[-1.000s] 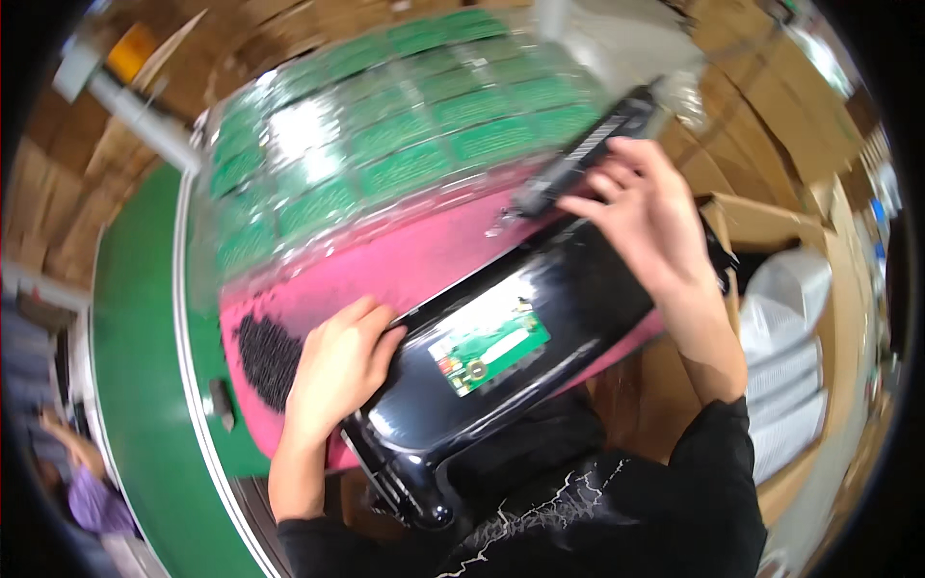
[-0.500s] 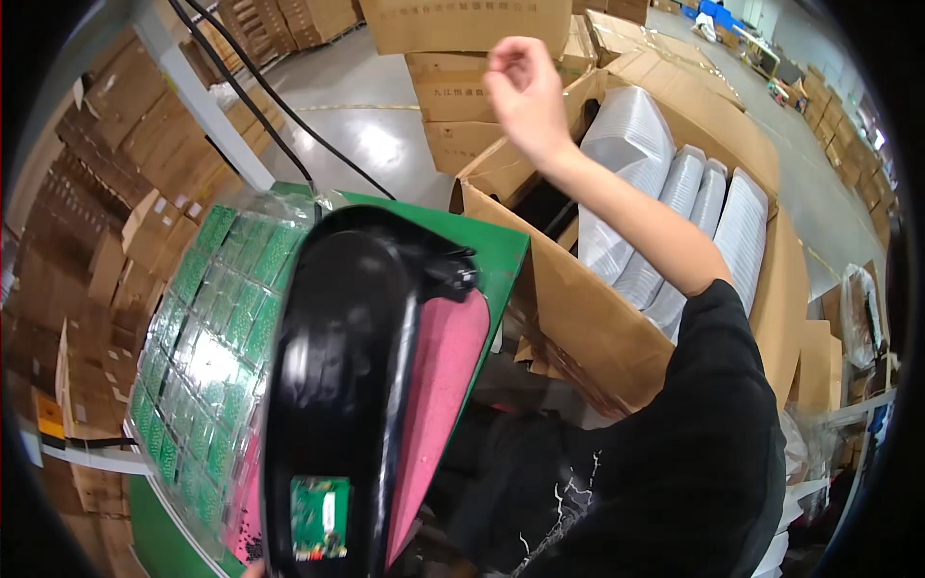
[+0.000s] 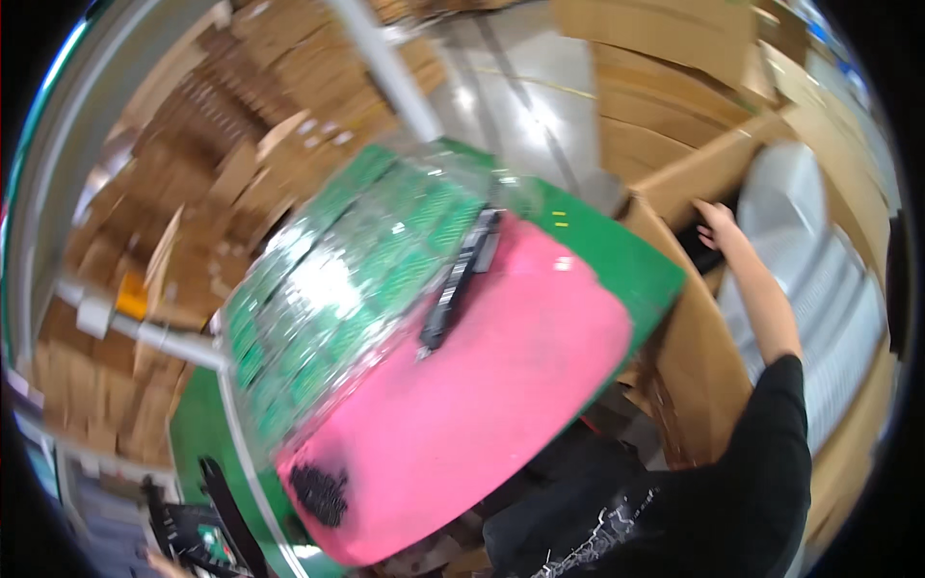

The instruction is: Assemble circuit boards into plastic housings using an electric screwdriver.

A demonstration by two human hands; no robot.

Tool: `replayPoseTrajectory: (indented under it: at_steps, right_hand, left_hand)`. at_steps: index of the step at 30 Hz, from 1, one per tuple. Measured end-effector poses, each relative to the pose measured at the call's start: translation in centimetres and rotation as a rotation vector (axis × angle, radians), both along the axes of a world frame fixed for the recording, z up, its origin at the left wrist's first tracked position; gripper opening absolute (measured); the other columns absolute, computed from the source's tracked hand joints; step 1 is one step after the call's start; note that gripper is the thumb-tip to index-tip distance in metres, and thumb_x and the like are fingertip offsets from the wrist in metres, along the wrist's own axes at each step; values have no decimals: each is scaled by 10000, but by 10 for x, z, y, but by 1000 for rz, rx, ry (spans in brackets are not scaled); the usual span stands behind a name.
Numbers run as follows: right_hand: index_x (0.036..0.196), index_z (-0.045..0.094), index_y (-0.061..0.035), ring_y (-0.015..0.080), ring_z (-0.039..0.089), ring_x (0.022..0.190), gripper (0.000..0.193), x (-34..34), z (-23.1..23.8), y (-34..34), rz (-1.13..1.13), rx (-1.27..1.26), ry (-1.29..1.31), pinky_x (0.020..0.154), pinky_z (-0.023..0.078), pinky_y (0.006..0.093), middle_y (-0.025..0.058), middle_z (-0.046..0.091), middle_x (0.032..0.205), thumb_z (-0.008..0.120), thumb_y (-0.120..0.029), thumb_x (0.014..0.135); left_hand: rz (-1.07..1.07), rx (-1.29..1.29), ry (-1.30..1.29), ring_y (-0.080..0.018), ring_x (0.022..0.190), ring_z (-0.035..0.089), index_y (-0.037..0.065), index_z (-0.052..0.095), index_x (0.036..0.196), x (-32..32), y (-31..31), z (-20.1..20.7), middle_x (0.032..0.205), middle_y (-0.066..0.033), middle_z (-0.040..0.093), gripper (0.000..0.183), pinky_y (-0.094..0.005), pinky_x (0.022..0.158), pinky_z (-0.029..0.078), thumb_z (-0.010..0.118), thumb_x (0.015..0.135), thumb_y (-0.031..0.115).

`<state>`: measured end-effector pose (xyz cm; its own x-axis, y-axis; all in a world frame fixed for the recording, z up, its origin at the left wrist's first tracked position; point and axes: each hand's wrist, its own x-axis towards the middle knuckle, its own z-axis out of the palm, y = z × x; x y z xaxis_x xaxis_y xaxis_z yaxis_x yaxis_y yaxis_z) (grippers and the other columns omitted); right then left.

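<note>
My right hand (image 3: 717, 226) is over the near-left corner of a large cardboard box (image 3: 699, 371), its fingers apart beside black parts (image 3: 696, 252) inside. Nothing can be seen in its grasp. At the lower left edge, a blurred bit of my left hand (image 3: 166, 564) shows next to a black plastic housing (image 3: 231, 520) with a small green circuit board (image 3: 212, 541). Its fingers are too smeared and cut off to show a grip. A slim black part (image 3: 461, 281) lies on the pink foam mat (image 3: 482, 405) on the green table.
Trays of green circuit boards under clear plastic (image 3: 337, 279) cover the table's far left. Small black pieces (image 3: 319, 493) are heaped on the mat's near-left corner. Stacked white trays (image 3: 819, 289) fill the box's right. A grey post (image 3: 385, 72) rises behind the table; stacked cartons (image 3: 665, 96) stand beyond.
My view has turned. The large black housing is gone from above the mat, uncovering the slim part and the black pieces. My right hand has come down from above the box to its inside.
</note>
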<state>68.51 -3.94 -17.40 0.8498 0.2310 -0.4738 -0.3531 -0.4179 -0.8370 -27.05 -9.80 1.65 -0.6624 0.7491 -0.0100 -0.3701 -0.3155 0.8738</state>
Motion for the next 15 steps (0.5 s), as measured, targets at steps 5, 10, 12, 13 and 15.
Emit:
replayPoseTrajectory:
  at_steps: [5,10,12,13,15]
  right_hand:
    - [890,569,-151,117,492,530,267,65,-40,-9,93,17,-170,420,365,270,-6,500,673,720,-357,811]
    - [646,502,-189,92,344,351,334,137,-57,-43,122,189,-267,314,263,234,-45,413,508,670,-364,875]
    - [784,581,-165,87,455,451,262,124,-44,-39,119,245,-169,382,378,234,-39,490,594,672,-388,886]
    - [863,623,-142,95,535,523,257,121,-34,-41,82,207,-176,435,449,243,-26,556,658,662,-393,899]
    - [967,630,-116,115,585,628,267,107,-5,-50,114,390,-230,517,493,260,-5,603,780,630,-380,927]
  left_hand:
    - [-33,67,-85,-250,938,631,6,588,1142,-45,7,-35,1057,-114,653,319,-354,798,536,559,915,228]
    - [122,-13,-298,-265,1172,587,60,554,1263,-103,43,-100,1283,-107,608,408,-467,1004,472,557,975,350]
    - [295,-24,-217,-337,1256,507,54,474,1324,-107,35,-89,1384,-165,499,493,-581,1029,417,564,964,378]
    - [371,-110,-131,-331,1228,512,45,435,1321,-107,34,-82,1370,-164,475,531,-585,988,416,637,928,339]
    - [536,-86,248,-267,1260,481,55,375,1436,-64,47,-60,1427,-94,468,559,-452,1036,370,609,951,208]
